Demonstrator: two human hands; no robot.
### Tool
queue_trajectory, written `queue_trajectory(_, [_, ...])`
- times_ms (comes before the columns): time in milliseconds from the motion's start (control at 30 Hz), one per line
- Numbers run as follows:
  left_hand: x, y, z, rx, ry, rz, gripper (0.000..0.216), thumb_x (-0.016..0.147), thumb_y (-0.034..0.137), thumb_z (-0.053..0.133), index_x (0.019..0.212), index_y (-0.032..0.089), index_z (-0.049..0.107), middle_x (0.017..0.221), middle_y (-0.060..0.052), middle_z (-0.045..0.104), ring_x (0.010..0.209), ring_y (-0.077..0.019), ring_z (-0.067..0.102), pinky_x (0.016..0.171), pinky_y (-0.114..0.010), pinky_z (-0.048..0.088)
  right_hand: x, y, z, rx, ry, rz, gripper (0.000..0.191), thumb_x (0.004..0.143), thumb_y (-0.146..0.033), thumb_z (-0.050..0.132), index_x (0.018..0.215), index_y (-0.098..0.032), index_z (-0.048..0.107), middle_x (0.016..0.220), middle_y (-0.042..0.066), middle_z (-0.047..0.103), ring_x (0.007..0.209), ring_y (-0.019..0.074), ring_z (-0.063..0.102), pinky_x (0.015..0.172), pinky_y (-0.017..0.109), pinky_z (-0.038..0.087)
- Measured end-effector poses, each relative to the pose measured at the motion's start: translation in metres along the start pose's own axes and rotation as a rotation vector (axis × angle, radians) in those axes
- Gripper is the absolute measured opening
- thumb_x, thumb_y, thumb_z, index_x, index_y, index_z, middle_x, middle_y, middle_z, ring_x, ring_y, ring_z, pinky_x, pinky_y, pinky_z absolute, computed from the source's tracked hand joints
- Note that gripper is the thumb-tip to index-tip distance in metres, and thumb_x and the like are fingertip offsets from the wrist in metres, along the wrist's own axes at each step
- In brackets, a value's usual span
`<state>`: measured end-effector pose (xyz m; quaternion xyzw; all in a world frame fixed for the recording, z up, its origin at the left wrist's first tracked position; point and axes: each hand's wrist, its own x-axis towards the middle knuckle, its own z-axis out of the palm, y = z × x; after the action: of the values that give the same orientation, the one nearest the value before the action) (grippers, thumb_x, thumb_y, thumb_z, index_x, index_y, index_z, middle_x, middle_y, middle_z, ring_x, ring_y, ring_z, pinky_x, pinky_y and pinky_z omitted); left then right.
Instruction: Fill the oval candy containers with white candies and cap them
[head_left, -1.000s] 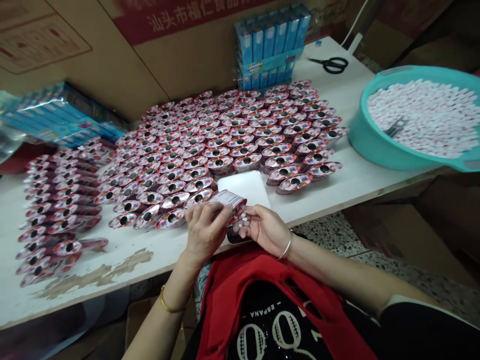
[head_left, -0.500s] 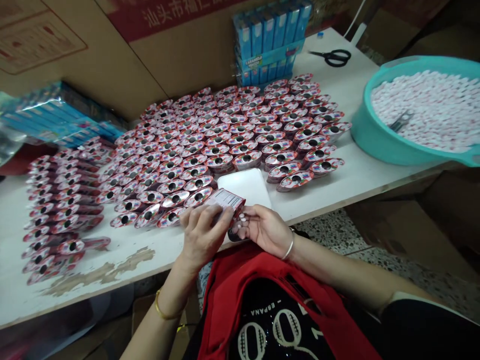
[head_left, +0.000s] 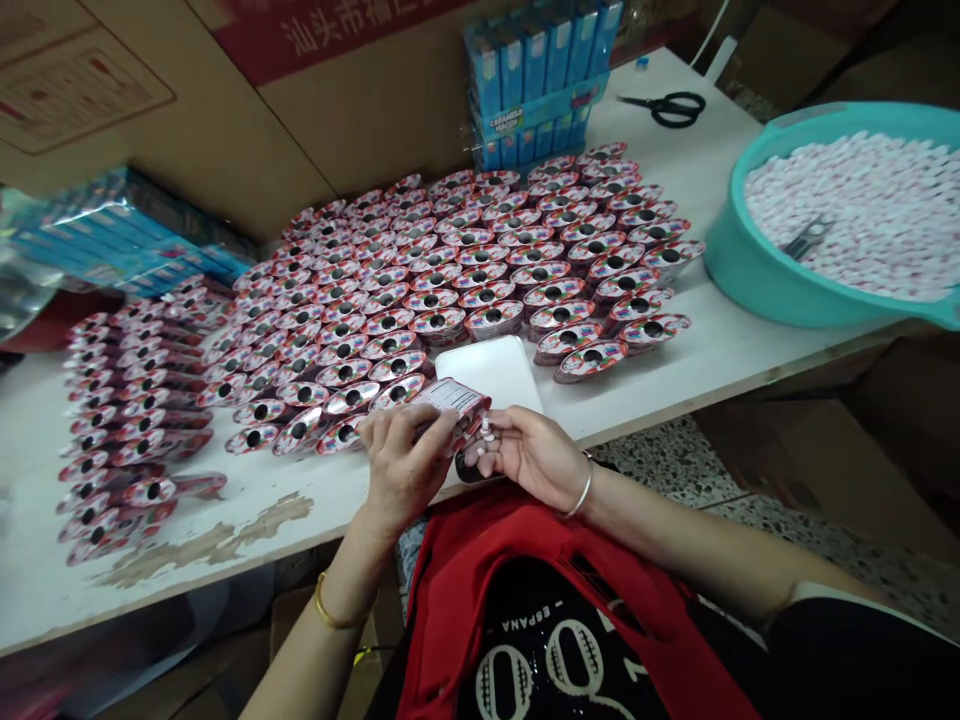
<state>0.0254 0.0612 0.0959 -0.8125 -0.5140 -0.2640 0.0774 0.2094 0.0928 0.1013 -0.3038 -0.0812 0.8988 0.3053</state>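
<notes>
My left hand [head_left: 405,465] is closed around a red and white foil pouch [head_left: 454,396], tilted with its end towards my right hand. Fingers curled, my right hand [head_left: 541,458] holds a few small white pieces [head_left: 486,430] right at that end of the pouch. Whether one of them sits inside the pouch I cannot tell. Behind both hands is a flat white scale-like box [head_left: 496,362]. Many similar pouches [head_left: 436,322] stand upright in rows beyond, each with a dark round opening on top.
A turquoise basin [head_left: 795,300] full of white pieces stands at the right, with a metal tool [head_left: 808,238] in it. Black scissors [head_left: 679,108] lie behind. Blue boxes [head_left: 532,80] stand at the back, more blue packs [head_left: 127,235] at left. Capped pouches [head_left: 142,410] line the left side.
My hands stay nearly in place with the pouch. The right fingers and the white pieces in them have shifted slightly at the pouch's end.
</notes>
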Motion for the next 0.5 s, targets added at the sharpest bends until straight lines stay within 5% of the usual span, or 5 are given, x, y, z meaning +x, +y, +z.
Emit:
queue_trajectory(267, [-0.034,0.006,-0.005,-0.319,0.01,-0.336,0.038,0.079,0.025,0.066,0.115,0.022,0.052,0.103,-0.007,0.06,0.093,-0.0179,0.056,0.078,-0.032,0.045,-0.015,0.006,-0.019,-0.137,0.058,0.032,0.017,0.08,-0.021,0.057,0.085,-0.008,0.067,0.079,0.011,0.065,0.066,0.014,0.06,0.051,0.018,0.047])
queue_trajectory(500, [-0.115,-0.041,-0.064,-0.139,0.081,-0.681,0.034,0.08,0.033,0.067,0.108,0.02,0.053,0.099,-0.005,0.058,0.091,-0.0173,0.057,0.079,-0.032,0.048,-0.023,0.014,-0.021,-0.149,0.134,0.15,0.014,0.073,-0.01,0.062,0.083,-0.008,0.072,0.082,0.011,0.068,0.067,0.0119,0.062,0.054,0.013,0.052])
